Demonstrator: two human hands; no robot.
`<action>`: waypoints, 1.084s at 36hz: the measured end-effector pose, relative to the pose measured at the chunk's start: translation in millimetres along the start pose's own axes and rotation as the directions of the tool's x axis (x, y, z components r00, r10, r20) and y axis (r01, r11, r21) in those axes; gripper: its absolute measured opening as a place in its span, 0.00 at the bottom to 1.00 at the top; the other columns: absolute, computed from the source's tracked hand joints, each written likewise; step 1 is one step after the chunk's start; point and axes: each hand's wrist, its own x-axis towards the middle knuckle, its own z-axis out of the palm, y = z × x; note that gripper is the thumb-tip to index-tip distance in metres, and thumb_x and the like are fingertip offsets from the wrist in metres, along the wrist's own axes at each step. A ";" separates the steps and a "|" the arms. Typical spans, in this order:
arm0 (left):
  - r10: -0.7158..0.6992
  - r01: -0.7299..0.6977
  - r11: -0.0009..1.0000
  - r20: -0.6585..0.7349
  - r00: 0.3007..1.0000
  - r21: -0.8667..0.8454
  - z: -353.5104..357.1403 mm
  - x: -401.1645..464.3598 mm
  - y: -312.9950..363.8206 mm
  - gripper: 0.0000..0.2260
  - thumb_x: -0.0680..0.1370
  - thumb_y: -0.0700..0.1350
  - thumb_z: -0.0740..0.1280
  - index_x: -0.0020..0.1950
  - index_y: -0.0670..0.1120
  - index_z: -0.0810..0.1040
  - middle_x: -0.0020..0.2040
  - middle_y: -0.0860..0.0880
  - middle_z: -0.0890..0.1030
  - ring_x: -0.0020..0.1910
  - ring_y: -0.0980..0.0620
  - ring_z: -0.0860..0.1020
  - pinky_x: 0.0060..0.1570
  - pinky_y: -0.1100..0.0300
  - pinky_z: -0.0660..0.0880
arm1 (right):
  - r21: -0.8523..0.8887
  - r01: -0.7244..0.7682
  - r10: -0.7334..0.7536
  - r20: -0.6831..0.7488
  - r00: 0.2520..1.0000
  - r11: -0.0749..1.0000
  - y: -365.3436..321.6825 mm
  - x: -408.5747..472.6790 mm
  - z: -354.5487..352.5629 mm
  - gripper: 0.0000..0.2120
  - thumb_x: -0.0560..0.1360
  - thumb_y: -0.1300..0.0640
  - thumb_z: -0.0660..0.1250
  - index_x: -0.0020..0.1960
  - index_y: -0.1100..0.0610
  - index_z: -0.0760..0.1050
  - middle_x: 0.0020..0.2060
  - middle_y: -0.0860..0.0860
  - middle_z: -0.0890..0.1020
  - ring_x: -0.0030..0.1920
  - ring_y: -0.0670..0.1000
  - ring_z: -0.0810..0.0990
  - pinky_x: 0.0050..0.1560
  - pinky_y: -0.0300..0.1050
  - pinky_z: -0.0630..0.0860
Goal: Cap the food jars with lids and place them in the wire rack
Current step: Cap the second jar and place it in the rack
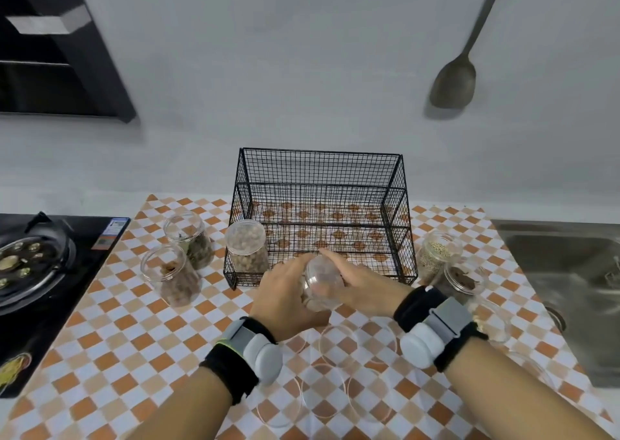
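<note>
Both hands, left (285, 297) and right (360, 283), grip a clear jar (322, 285); stove sticker (110, 233) unreadable.

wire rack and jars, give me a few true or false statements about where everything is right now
1. The wire rack already holds one jar of nuts. True.
2. Both hands are on the jar in front of the rack. True: left hand and right hand are on it.
3. Two open jars stand left of the rack. True.
4. The spare lids are stacked inside the rack. False: clear lids lie flat on the checked mat near the wrists.
5. A ladle lies in the sink. False: the ladle hangs on the wall.
</note>
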 end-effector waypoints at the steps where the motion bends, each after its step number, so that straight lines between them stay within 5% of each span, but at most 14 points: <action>1: -0.003 0.003 1.000 0.003 1.000 -0.004 -1.4 0.8 -0.6 0.42 0.60 0.67 0.73 0.72 0.56 0.68 0.57 0.61 0.76 0.55 0.57 0.74 0.57 0.56 0.70 | 0.007 0.061 -0.061 0.051 0.997 0.998 -3.3 -4.0 -5.1 0.45 0.73 0.26 0.65 0.81 0.40 0.50 0.74 0.41 0.67 0.73 0.47 0.70 0.66 0.46 0.72; 4: 0.011 -0.011 1.000 0.029 1.000 0.002 -4.0 2.0 -1.7 0.42 0.61 0.66 0.74 0.72 0.56 0.68 0.57 0.60 0.78 0.55 0.58 0.75 0.58 0.56 0.71 | -0.139 0.054 -0.063 -0.065 0.996 0.989 -6.2 -7.1 -3.9 0.42 0.70 0.27 0.68 0.77 0.42 0.60 0.67 0.43 0.76 0.62 0.46 0.77 0.61 0.47 0.77; 7: 0.014 -0.015 1.000 0.054 0.998 0.014 -4.3 -0.4 -2.9 0.40 0.61 0.60 0.77 0.71 0.52 0.71 0.58 0.57 0.79 0.53 0.58 0.74 0.56 0.60 0.69 | -0.138 -0.147 0.127 -0.144 0.981 0.979 -9.4 0.6 8.8 0.47 0.67 0.17 0.56 0.58 0.59 0.78 0.45 0.52 0.86 0.39 0.50 0.85 0.41 0.43 0.80; 8: 0.014 -0.015 1.000 0.063 0.998 0.017 -3.8 -1.2 -3.3 0.40 0.61 0.60 0.78 0.71 0.52 0.71 0.58 0.57 0.79 0.54 0.57 0.75 0.57 0.60 0.69 | -0.130 -0.188 0.179 -0.077 0.981 0.974 -10.0 1.8 10.1 0.53 0.65 0.14 0.51 0.56 0.62 0.78 0.42 0.55 0.87 0.36 0.52 0.85 0.39 0.42 0.80; 10: -0.007 0.008 1.000 0.072 0.997 -0.013 -2.6 -2.4 -4.8 0.37 0.60 0.61 0.77 0.67 0.55 0.72 0.56 0.60 0.79 0.54 0.56 0.78 0.57 0.57 0.74 | -0.223 -0.167 0.187 0.072 0.980 0.960 -11.7 2.0 6.5 0.59 0.63 0.13 0.49 0.72 0.59 0.68 0.52 0.57 0.86 0.45 0.53 0.86 0.51 0.47 0.83; 12: -0.060 0.067 0.995 0.091 0.994 -0.074 -2.3 -1.6 -5.8 0.37 0.59 0.60 0.77 0.66 0.58 0.71 0.54 0.62 0.79 0.52 0.59 0.78 0.55 0.56 0.77 | -0.284 -0.041 0.067 0.084 0.994 0.958 -12.1 3.2 0.1 0.54 0.68 0.18 0.56 0.82 0.50 0.49 0.66 0.53 0.80 0.57 0.52 0.81 0.59 0.49 0.78; 13: -0.070 0.079 0.993 0.103 0.992 -0.093 -2.6 -0.6 -6.0 0.37 0.58 0.60 0.78 0.66 0.59 0.71 0.53 0.63 0.79 0.51 0.61 0.78 0.54 0.56 0.77 | -0.300 0.008 0.007 0.049 0.999 0.954 -11.7 2.4 -1.3 0.51 0.71 0.21 0.57 0.82 0.47 0.46 0.65 0.51 0.80 0.57 0.50 0.81 0.57 0.47 0.77; 17: -0.084 0.104 0.987 0.156 0.984 -0.126 -4.3 2.7 -3.9 0.36 0.58 0.58 0.80 0.64 0.61 0.71 0.51 0.63 0.79 0.48 0.63 0.78 0.50 0.58 0.79 | -0.321 0.133 -0.187 -0.144 0.972 0.938 -8.3 1.0 9.7 0.42 0.71 0.20 0.48 0.73 0.48 0.61 0.35 0.43 0.78 0.30 0.40 0.74 0.31 0.35 0.70; 19: -0.103 0.127 0.980 0.156 0.982 -0.153 -5.0 3.7 -1.4 0.34 0.59 0.57 0.79 0.62 0.62 0.71 0.50 0.63 0.81 0.46 0.64 0.79 0.47 0.60 0.79 | -0.314 0.127 -0.216 -0.265 0.940 0.941 -6.8 3.5 19.2 0.39 0.71 0.20 0.46 0.63 0.50 0.66 0.31 0.44 0.75 0.26 0.43 0.70 0.26 0.39 0.68; 24: -0.142 0.154 0.978 0.098 0.985 -0.138 -2.2 1.3 3.1 0.35 0.57 0.57 0.77 0.63 0.62 0.72 0.48 0.63 0.81 0.45 0.63 0.79 0.45 0.60 0.79 | -0.330 0.054 -0.174 -0.346 0.922 0.942 -7.8 11.0 28.1 0.40 0.70 0.21 0.41 0.59 0.53 0.66 0.29 0.48 0.77 0.25 0.49 0.72 0.27 0.46 0.72; 30: -0.142 0.141 0.990 -0.050 0.989 -0.018 8.6 -0.3 3.4 0.39 0.59 0.63 0.75 0.69 0.54 0.72 0.54 0.58 0.81 0.52 0.55 0.80 0.50 0.56 0.77 | -0.370 -0.073 -0.085 -0.394 0.915 0.926 -9.9 16.5 31.2 0.57 0.67 0.19 0.32 0.75 0.61 0.63 0.35 0.49 0.79 0.34 0.50 0.79 0.37 0.52 0.79; 33: -0.147 0.147 0.989 -0.069 0.987 -0.003 8.5 3.1 4.2 0.39 0.60 0.63 0.75 0.68 0.53 0.72 0.54 0.57 0.82 0.53 0.54 0.80 0.49 0.58 0.77 | -0.252 -0.063 -0.034 -0.362 0.932 0.966 -13.0 18.1 26.4 0.48 0.69 0.21 0.41 0.69 0.58 0.66 0.37 0.48 0.79 0.34 0.49 0.78 0.36 0.49 0.76; 36: -0.184 0.179 0.982 -0.098 0.978 -0.053 6.9 3.7 5.6 0.40 0.61 0.64 0.76 0.70 0.53 0.70 0.57 0.57 0.80 0.54 0.55 0.80 0.51 0.58 0.78 | -0.112 -0.019 -0.017 -0.308 0.951 0.994 -17.6 21.4 21.9 0.38 0.72 0.24 0.52 0.67 0.52 0.66 0.50 0.48 0.80 0.45 0.49 0.81 0.47 0.51 0.80; 39: -0.215 0.196 0.960 -0.080 0.973 -0.199 5.5 4.5 7.1 0.40 0.63 0.61 0.80 0.70 0.55 0.68 0.59 0.60 0.79 0.56 0.60 0.79 0.54 0.57 0.79 | -0.092 0.014 -0.047 -0.371 0.928 0.996 -23.2 26.8 17.6 0.28 0.75 0.29 0.62 0.62 0.50 0.70 0.50 0.45 0.80 0.46 0.46 0.81 0.48 0.51 0.81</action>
